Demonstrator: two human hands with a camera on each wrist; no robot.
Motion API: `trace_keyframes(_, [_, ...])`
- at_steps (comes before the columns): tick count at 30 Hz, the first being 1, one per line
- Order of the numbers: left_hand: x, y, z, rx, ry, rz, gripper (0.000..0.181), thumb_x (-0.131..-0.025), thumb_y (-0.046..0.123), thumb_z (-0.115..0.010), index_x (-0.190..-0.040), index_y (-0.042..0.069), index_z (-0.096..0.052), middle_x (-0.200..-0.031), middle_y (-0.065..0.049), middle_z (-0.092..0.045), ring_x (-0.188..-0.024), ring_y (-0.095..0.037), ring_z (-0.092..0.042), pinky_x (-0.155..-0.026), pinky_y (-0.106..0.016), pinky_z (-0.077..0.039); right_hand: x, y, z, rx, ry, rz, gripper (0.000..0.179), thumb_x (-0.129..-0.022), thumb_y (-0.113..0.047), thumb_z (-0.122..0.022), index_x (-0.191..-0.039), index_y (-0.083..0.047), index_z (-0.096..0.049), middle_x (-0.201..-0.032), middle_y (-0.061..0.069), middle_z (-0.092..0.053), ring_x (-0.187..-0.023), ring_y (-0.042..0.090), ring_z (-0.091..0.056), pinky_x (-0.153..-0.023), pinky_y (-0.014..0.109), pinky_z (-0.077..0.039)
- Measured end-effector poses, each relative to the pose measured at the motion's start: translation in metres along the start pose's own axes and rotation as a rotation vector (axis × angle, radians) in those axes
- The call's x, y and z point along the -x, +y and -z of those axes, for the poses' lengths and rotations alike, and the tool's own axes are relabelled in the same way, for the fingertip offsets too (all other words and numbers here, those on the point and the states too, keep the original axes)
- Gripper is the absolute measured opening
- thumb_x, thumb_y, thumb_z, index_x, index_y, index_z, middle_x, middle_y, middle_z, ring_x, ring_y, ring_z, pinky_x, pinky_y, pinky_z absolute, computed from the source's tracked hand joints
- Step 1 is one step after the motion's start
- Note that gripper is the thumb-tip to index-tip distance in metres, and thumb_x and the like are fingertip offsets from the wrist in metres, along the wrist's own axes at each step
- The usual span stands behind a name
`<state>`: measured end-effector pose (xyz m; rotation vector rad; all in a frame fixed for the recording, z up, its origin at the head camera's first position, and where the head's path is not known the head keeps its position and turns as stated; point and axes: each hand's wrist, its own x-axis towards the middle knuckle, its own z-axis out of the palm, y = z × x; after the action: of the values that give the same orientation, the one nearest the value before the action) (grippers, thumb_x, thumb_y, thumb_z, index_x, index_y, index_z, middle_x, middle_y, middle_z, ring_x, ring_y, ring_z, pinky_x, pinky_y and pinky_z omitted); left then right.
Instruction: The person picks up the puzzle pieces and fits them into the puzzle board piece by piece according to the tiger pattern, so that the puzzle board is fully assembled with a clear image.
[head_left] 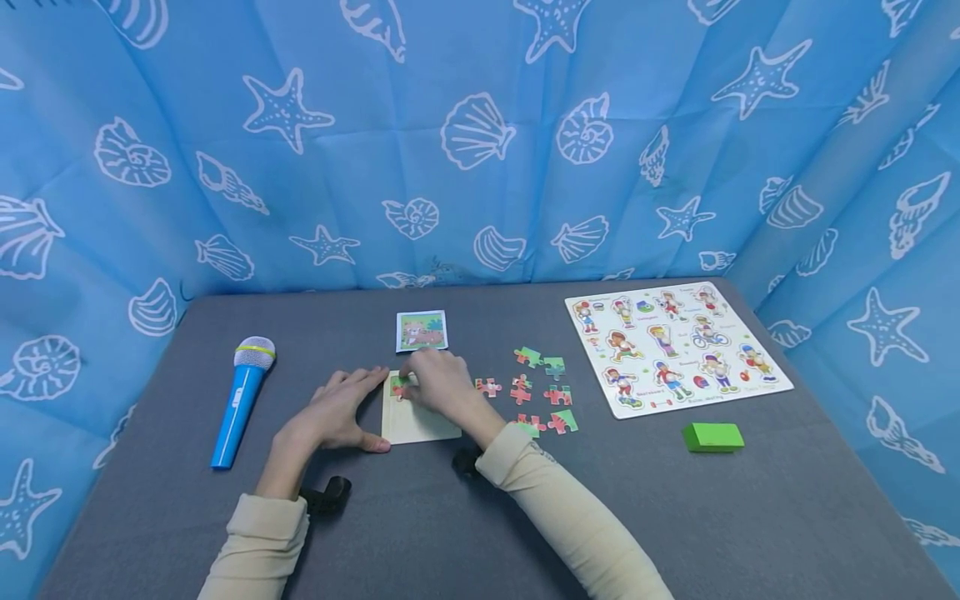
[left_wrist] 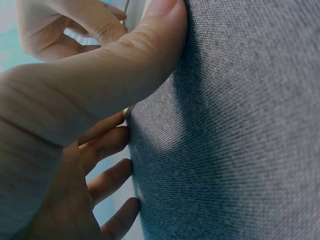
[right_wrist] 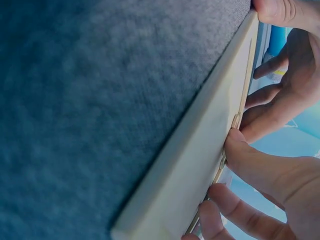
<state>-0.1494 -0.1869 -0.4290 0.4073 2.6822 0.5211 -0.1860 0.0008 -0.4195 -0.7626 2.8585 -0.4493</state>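
A pale square puzzle board lies on the table, with a few red and green jigsaw pieces set in its upper left corner. My left hand rests along the board's left side, fingers spread and fairly straight, thumb at the near corner. Over the upper part of the board, my right hand bends its fingers. In the right wrist view its thumb and index finger pinch a thin jigsaw piece at the board's surface; the fingers hide most of it. A small picture card lies just beyond the board.
Several loose jigsaw pieces lie to the right of the board. Further right are a white board with sports figures and a green block. A blue toy microphone lies at the left. Behind the table hangs a blue curtain.
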Motion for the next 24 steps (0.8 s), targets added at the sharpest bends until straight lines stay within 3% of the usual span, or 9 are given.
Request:
trace_keyframes(10, [-0.0002, 0.0017, 0.0012, 0.016, -0.025, 0.005, 0.103, -0.076, 0.046, -0.089, -0.160, 0.020, -0.035, -0.166, -0.021, -0.032, -0.142, -0.047, -0.037, -0.110, -0.074, -0.030, -0.0015, 0.0025, -0.0001, -0.031, -0.011, -0.016, 0.024, -0.094, -0.031, -0.076, -0.115, -0.022, -0.079, -0.121, -0.001, -0.077, -0.097, 0.023, -0.074, -0.067, 0.035, -0.056])
trace_keyframes(24, [0.0027, 0.0040, 0.0006, 0.014, -0.047, 0.005, 0.100, -0.079, 0.047, -0.087, -0.160, 0.020, -0.036, -0.167, -0.021, -0.030, -0.144, -0.047, -0.035, -0.111, -0.073, -0.031, 0.0009, 0.0027, 0.0006, -0.018, -0.010, -0.004, 0.026, -0.093, -0.033, -0.076, -0.117, -0.022, -0.079, -0.124, 0.002, -0.075, -0.097, 0.024, -0.074, -0.064, 0.035, -0.056])
